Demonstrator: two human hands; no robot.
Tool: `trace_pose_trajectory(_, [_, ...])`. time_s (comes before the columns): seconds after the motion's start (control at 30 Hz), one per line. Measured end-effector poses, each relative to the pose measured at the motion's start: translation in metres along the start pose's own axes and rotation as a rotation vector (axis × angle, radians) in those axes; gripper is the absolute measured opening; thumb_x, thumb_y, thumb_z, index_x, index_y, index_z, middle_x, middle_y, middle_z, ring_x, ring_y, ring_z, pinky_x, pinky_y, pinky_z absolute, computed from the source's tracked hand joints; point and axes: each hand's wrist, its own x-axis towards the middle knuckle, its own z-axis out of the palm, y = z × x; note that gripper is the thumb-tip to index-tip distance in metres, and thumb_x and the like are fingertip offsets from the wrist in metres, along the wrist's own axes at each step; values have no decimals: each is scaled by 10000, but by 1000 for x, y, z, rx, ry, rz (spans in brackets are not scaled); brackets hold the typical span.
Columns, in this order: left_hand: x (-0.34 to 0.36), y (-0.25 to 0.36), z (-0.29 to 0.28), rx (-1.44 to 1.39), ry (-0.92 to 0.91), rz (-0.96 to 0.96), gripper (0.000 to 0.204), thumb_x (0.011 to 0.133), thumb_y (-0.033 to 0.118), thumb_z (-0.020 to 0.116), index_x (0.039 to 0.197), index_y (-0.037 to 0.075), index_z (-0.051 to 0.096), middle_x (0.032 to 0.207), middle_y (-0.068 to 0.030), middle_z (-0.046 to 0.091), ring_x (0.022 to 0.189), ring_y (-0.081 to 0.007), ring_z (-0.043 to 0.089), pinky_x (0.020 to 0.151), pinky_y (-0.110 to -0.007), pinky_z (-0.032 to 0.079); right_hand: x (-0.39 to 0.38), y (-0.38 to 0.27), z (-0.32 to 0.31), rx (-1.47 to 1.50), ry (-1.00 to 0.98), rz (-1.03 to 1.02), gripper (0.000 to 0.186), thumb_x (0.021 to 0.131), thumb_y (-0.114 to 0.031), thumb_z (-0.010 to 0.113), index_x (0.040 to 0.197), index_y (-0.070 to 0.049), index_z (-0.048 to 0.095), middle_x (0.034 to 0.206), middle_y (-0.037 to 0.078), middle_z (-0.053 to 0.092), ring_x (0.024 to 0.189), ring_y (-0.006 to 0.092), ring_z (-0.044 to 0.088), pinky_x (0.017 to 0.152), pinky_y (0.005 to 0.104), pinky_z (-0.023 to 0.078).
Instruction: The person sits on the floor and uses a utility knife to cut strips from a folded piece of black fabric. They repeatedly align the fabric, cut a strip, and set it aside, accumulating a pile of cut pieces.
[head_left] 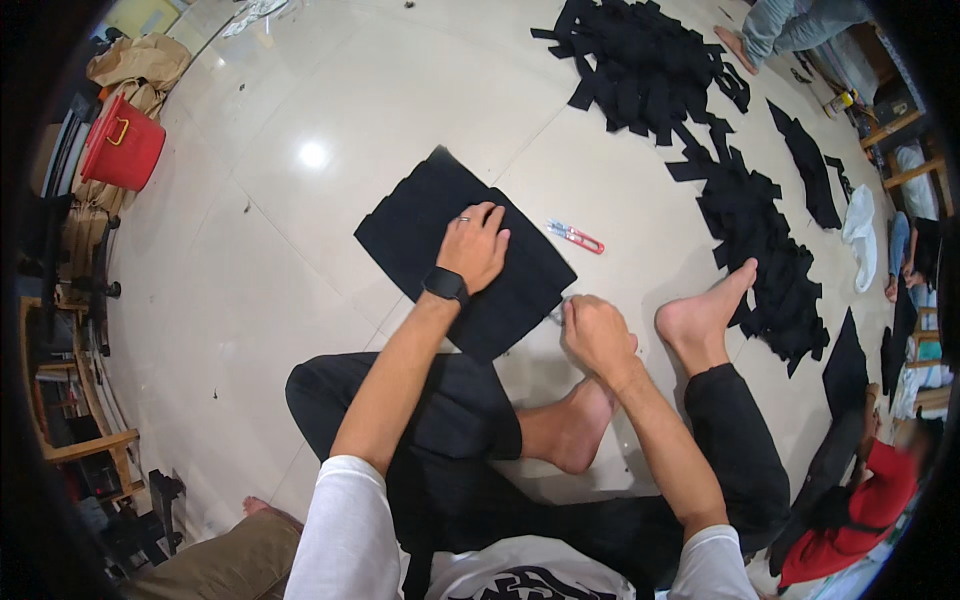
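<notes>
My left hand (472, 255) lies on a stack of black fabric pieces (415, 222), fingers stretched out and pressing down. The pieces overlap with stepped edges on the floor in front of me. My right hand (598, 335) is closed at the stack's right corner, beside my bare foot. A small greyish bit shows between its fingertips and the fabric, too small to make out. A pair of thread snips (576, 236) with a red handle lies on the floor just right of the stack, apart from both hands.
Heaps of black fabric strips (640, 75) spread over the floor at the far right, trailing down past my foot. A white cloth (859, 238) lies beyond them. At the far left stands a red bucket (122, 145). Other people sit nearby, one in a red top (875, 500).
</notes>
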Motion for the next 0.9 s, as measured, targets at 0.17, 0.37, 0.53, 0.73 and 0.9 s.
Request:
trace_pose_trajectory(0.17, [0,-50,-1,284,-206,-19,658,1057,528,424,1609,173,381,1691,-123,293,1554,-358,269,1233,-643,205,2,-9,-5,173,101,50,331,997,-243,600,801,20,644,744,255,642,676,431,625,662,507,502])
trace_pose_trajectory(0.37, [1,-58,-5,298,-244,-80,648,1061,551,397,1629,243,351,1720,-91,244,1575,-349,232,1236,-659,183,7,-7,-5,417,90,111,346,990,-249,624,782,26,658,721,257,618,615,427,592,615,495,487])
trace_pose_trajectory(0.53, [2,-58,-3,307,-254,-87,639,1066,532,399,1636,252,328,1720,-98,242,1575,-346,232,1241,-649,177,-6,7,-9,402,46,42,297,966,-204,617,771,15,667,728,254,633,633,452,631,598,494,496])
trace_pose_trajectory(0.73, [3,-58,-4,323,-252,-88,642,1065,538,395,1637,255,327,1719,-98,247,1569,-352,247,1239,-649,181,-30,16,-27,405,101,-20,293,938,-139,658,685,5,624,598,193,572,521,373,572,518,454,461])
trace_pose_trajectory(0.9, [3,-59,-5,329,-242,-84,643,1063,532,406,1636,252,330,1718,-95,250,1566,-355,254,1238,-649,184,-52,31,-33,351,198,-127,323,913,-88,704,627,-16,572,541,162,521,450,306,527,479,420,428])
